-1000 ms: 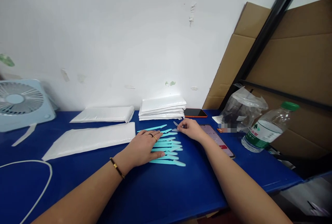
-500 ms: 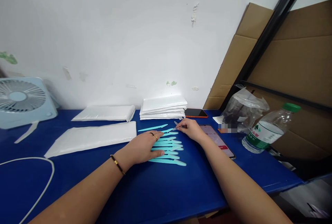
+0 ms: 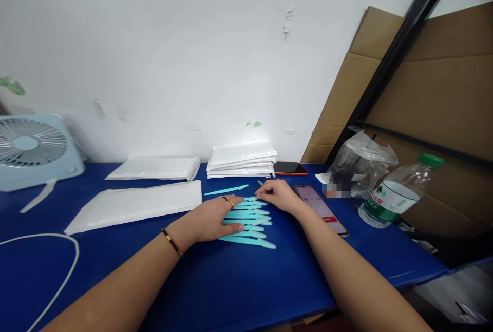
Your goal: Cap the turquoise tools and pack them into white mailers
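Several turquoise plastic sticks (image 3: pixel 252 242) lie in a row, one below another, on the blue table. My left hand (image 3: pixel 211 219) rests palm down over their left ends, thumb apart from the fingers. At the upper right ends of the row, my right hand (image 3: pixel 279 194) has its thumb and fingertips pinched together beside the top sticks; what is between them is too small to make out. A small translucent piece (image 3: pixel 261 183) shows just beyond those fingertips. One more turquoise stick (image 3: pixel 226 190) lies apart, above the row.
White packets (image 3: pixel 242 160) are stacked by the wall, with flat white packets (image 3: pixel 142 203) to the left. A fan (image 3: pixel 29 150) and white cable (image 3: pixel 75 255) are farther left. On the right are a lit phone (image 3: pixel 323 211), dark phone (image 3: pixel 290 168), bagged cup (image 3: pixel 358 162) and bottle (image 3: pixel 396 193).
My right hand has moved slightly down and left, towards the top of the row. The stick earlier near its fingertips now sits lower, close to the others. My left hand has barely moved.
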`<state>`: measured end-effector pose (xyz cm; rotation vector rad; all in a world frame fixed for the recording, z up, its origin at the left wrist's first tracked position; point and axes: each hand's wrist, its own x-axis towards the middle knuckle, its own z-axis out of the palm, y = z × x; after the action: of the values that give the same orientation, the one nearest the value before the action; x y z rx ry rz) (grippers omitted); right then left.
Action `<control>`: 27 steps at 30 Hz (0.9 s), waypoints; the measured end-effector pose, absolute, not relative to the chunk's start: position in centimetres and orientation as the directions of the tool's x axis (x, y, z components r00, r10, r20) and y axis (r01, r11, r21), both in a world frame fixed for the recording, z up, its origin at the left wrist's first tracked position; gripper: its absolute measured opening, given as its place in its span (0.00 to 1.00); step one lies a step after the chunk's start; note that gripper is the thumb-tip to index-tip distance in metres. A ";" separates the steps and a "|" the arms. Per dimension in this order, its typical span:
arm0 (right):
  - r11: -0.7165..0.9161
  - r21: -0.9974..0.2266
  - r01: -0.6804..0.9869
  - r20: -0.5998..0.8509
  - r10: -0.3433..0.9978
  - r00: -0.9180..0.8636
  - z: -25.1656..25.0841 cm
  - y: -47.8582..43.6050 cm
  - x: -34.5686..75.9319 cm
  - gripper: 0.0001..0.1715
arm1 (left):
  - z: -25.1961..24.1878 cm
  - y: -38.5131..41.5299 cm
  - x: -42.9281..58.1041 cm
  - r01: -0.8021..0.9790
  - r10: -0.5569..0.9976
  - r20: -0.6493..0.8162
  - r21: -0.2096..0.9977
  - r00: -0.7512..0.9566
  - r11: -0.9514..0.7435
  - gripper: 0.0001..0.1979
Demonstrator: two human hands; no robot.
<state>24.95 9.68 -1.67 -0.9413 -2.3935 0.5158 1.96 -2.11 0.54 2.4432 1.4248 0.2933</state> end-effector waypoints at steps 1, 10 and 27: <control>0.689 -0.508 0.517 0.350 0.714 -0.607 -1.5 9.9 25.3 0.10 | 0.5 -2.0 1.9 0.811 0.872 0.044 0.347 0.487 -0.470 0.36; 0.763 -0.321 0.561 0.354 0.646 -0.676 -1.9 11.2 26.1 0.21 | -0.4 -1.3 1.4 0.856 0.897 0.076 0.272 0.436 -0.439 0.37; 0.713 -0.396 0.578 0.366 0.700 -0.613 -1.8 11.3 26.7 0.07 | -0.3 -1.6 1.7 0.818 0.869 0.074 0.306 0.490 -0.487 0.37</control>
<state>26.70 11.29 -1.81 -0.9751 -2.4181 0.3266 1.72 -1.58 -0.34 2.5060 1.4444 0.3215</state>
